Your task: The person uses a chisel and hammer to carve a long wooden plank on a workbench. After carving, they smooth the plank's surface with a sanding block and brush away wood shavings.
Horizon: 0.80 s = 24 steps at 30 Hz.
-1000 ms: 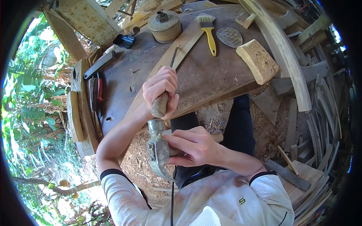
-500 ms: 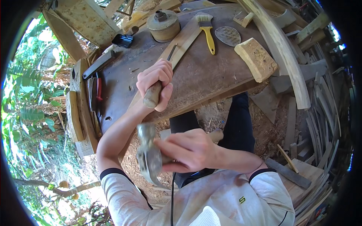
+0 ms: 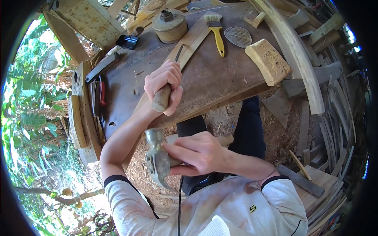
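My left hand [image 3: 163,82] is closed round the wooden handle of a chisel [image 3: 161,100], over the near part of the bench. Its thin metal blade points away over a flat strip of wood [image 3: 195,38], and the handle's butt faces me. I cannot tell whether the tip touches the strip. Closer to my body, my right hand [image 3: 200,153] grips a claw hammer [image 3: 156,157] by the handle, close under the head. The striking face is up toward the chisel's butt, a gap apart from it; the claw curves down toward my shirt.
On the brown bench [image 3: 134,74] are a yellow-handled brush [image 3: 217,39], an oval flat piece [image 3: 238,37], a carved wood block [image 3: 267,63] and a round wooden fixture with a metal nut [image 3: 170,27]. Red-handled pliers [image 3: 102,92] hang at the left edge. Wood offcuts [image 3: 334,114] crowd the right.
The hammer has shifted slightly to the right and looks less blurred. My left hand and the chisel have moved only a touch to the right.
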Tool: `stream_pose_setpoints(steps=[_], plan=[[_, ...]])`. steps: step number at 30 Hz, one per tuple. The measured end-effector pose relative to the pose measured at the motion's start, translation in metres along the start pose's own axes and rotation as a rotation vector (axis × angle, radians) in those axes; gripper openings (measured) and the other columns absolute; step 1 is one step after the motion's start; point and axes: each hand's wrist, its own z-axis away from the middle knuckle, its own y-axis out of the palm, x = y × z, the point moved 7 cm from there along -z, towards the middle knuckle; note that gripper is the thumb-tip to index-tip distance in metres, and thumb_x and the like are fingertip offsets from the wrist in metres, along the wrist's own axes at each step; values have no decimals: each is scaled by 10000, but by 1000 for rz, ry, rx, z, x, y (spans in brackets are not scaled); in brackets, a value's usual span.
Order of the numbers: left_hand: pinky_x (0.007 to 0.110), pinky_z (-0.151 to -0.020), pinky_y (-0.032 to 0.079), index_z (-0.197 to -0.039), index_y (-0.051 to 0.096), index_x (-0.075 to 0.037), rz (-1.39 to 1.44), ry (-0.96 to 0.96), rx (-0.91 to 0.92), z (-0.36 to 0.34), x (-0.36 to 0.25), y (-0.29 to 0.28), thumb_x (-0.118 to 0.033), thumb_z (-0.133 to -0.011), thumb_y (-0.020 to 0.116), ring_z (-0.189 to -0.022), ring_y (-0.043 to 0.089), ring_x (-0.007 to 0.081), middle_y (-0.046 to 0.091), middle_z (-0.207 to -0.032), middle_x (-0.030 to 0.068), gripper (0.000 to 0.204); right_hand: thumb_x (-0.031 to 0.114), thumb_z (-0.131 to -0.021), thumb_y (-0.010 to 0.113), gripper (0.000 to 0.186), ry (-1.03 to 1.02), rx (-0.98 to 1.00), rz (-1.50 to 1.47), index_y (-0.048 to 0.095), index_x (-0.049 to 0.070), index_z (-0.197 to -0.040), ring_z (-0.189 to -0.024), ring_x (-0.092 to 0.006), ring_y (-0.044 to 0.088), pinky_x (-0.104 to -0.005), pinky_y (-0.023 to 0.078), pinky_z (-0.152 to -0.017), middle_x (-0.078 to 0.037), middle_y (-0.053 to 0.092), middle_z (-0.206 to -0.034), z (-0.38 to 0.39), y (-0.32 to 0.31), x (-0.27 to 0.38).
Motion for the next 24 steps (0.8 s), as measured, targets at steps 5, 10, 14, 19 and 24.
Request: stream_pose_setpoints(steps=[5,10,14,19,24], plan=[[416,-695,470,-729,467,-45,8,21,56,2,-13,4,32,-760,593,-621,492,250,515,-685,77,151,343,-834,889,578,90,5,-45,706,-69,-1196,-579,-212,643,-323,533,-516,-83,657,-840,5,7,-9],[415,-695,476,-734,472,-46,1,7,80,1,-12,6,33,-776,595,-635,500,253,518,-697,79,152,342,-831,895,579,89,-14,-35,704,-68,-1191,-583,-212,652,-315,541,-527,-94,684,-879,9,8,-10],[411,-687,470,-734,470,-45,-7,3,90,2,-10,8,35,-776,593,-647,501,253,517,-707,83,153,337,-833,893,574,87,-44,-41,703,-71,-1191,-576,-210,648,-312,539,-522,-94,682,-877,6,6,-8],[403,-670,457,-730,461,-38,4,7,53,1,-9,7,31,-772,591,-626,484,246,509,-692,82,153,321,-842,885,564,84,-28,-43,696,-83,-1187,-570,-211,643,-314,532,-509,-93,663,-848,4,0,0],[396,-646,440,-720,453,-31,24,17,-1,-1,-7,4,16,-764,594,-596,464,235,502,-668,80,155,325,-849,867,576,27,-19,-43,693,-91,-1208,-580,-199,646,-323,532,-498,-77,645,-821,1,-8,5]])
